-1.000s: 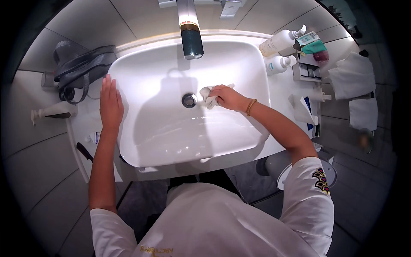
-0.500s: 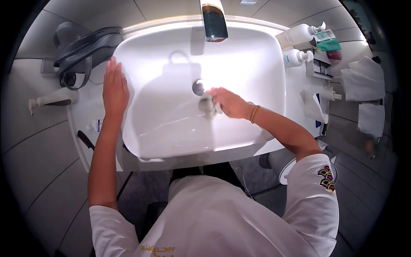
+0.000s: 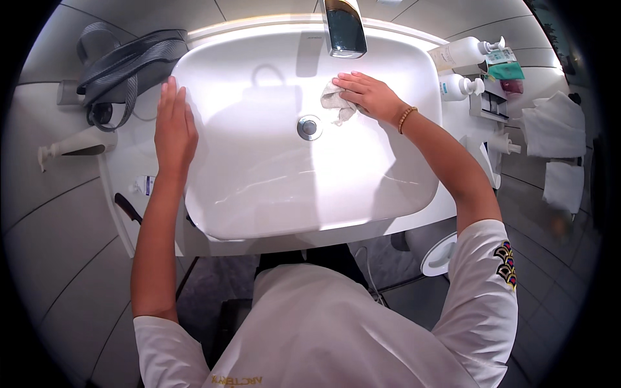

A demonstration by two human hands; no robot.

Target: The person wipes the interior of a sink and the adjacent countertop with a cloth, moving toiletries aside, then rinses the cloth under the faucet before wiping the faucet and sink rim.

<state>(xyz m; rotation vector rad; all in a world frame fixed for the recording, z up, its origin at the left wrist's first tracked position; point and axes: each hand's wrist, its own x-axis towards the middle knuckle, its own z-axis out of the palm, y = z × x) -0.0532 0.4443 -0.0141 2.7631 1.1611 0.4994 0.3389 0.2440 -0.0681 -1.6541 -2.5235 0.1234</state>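
My right hand (image 3: pixel 374 98) presses a crumpled whitish cloth (image 3: pixel 335 99) against the inside of a white washbasin (image 3: pixel 259 194), a little above and to the right of the round metal drain (image 3: pixel 309 128). The fingers lie bent over the cloth and hide part of it. On the basin's left rim rests my left hand (image 3: pixel 174 132), fingers stretched out and close together, with nothing in it. The dark, shiny tap (image 3: pixel 345 33) juts over the basin's far edge, just beyond my right hand.
A dark grey bag (image 3: pixel 136 68) sits beyond my left hand, and a dryer-like white object (image 3: pixel 77 143) lies at the left. Pump bottles (image 3: pixel 458 54) and small boxes crowd the right side of the counter. White towels (image 3: pixel 553 126) hang farther right. A dark-handled item (image 3: pixel 128 208) lies by my left forearm.
My right hand and the cloth have moved from just below the drain to the far right of it, nearer the tap. My left hand stays on the rim. The view has shifted slightly.
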